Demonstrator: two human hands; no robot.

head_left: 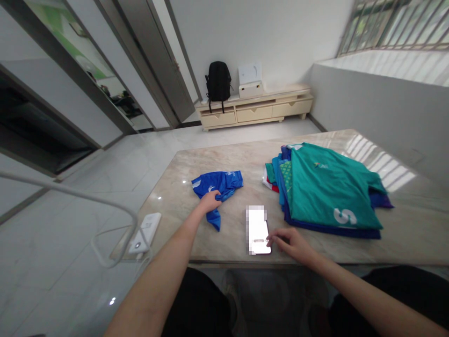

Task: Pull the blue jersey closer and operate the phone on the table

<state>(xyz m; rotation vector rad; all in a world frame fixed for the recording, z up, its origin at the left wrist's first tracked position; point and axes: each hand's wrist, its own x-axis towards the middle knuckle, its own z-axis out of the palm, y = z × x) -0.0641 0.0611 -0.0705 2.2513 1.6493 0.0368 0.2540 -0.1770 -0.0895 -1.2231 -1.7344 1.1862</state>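
Observation:
My left hand (pixel 211 200) is closed on the lower edge of a crumpled blue sports shirt (pixel 210 180), which lies on the table with one dark blue corner pointing toward me. White marks show on its fabric. To the right lies a smartphone (pixel 258 231) with a lit, partly blurred-out screen. At the phone's lower right edge, my right hand (pixel 289 241) touches it with a fingertip; its fingers are loosely bent, somewhat apart, and hold nothing. Beyond that hand is a stack of folded shirts, topped by a green shirt (pixel 326 187) with a white S-shaped mark.
The marble-patterned table (pixel 231 157) spans the front. At its left edge lies a white power bank (pixel 145 232) with a cable; a pale curved tube (pixel 105 203) crosses nearby. Against the far wall, a low cabinet (pixel 254 114) carries a black backpack (pixel 219 82) and white boxes (pixel 250 89).

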